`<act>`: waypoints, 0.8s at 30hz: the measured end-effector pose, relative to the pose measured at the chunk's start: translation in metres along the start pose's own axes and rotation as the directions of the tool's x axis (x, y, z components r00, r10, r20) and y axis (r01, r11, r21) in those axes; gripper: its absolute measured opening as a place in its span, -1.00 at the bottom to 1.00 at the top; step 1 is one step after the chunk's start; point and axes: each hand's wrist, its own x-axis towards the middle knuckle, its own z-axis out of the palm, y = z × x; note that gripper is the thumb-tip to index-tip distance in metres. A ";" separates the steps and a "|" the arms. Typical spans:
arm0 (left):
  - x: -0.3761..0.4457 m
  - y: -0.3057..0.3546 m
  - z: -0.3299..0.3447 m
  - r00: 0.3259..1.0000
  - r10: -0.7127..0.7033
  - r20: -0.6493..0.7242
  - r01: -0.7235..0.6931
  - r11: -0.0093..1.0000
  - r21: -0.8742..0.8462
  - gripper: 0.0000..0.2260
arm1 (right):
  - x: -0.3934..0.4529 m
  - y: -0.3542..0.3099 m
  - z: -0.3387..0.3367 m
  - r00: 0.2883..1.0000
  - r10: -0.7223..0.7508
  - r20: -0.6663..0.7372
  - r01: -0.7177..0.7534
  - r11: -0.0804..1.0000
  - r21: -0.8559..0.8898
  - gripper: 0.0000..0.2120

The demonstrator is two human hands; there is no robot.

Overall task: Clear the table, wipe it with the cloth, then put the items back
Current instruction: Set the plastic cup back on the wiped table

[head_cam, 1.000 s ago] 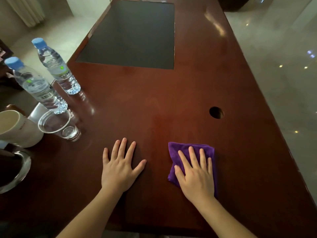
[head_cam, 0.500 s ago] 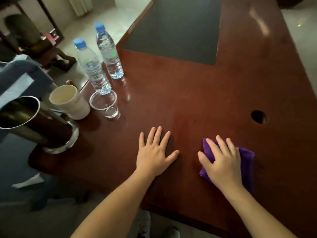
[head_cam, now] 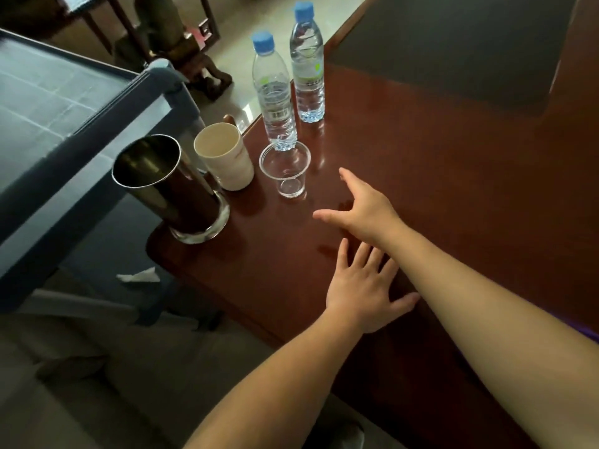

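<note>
- Two hands are out over the brown surface (head_cam: 453, 189), both empty: the right hand (head_cam: 363, 215) hangs above it with fingers spread apart, reaching toward the clear plastic cup (head_cam: 285, 170); the left hand (head_cam: 363, 290) lies flat, fingers splayed, near the front edge.
- The right forearm crosses above the left hand, so a quick pull back could knock one arm against the other.
- The plastic cup looks empty and light, just beside the nearer water bottle (head_cam: 275, 92); a fast or glancing reach would likely tip it or push it into the bottle.
- The farther water bottle (head_cam: 308, 63) stands close behind; both are tall and near the surface's left edge, so a toppled one could roll to the floor.
- The cream cup (head_cam: 225, 155) and the steel tumbler (head_cam: 168, 186) sit at the corner, the tumbler nearest the rim; a careless sweep could send it off.
- Only a purple sliver, probably the cloth (head_cam: 591, 333), shows behind the right arm.
</note>
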 end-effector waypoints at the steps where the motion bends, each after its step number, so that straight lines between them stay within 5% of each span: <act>1: 0.000 0.000 0.001 1.000 0.002 -0.002 -0.002 1.000 -0.008 -0.26 | 0.011 -0.003 0.005 0.999 -0.016 0.035 0.016 1.000 0.003 0.03; 5: 0.000 -0.002 0.002 1.000 0.017 0.014 -0.016 1.000 -0.027 -0.24 | 0.045 -0.011 0.024 0.996 -0.053 0.072 0.044 0.992 0.122 0.12; 13: -0.001 -0.003 -0.004 0.998 0.051 0.026 -0.050 0.997 -0.052 -0.22 | 0.083 -0.025 0.052 0.996 -0.092 0.009 0.081 0.916 0.393 -0.04; 24: 0.000 -0.002 0.002 1.000 0.015 -0.003 -0.015 1.000 -0.007 -0.25 | 0.073 -0.018 0.036 0.995 -0.061 -0.073 0.085 0.917 0.391 -0.18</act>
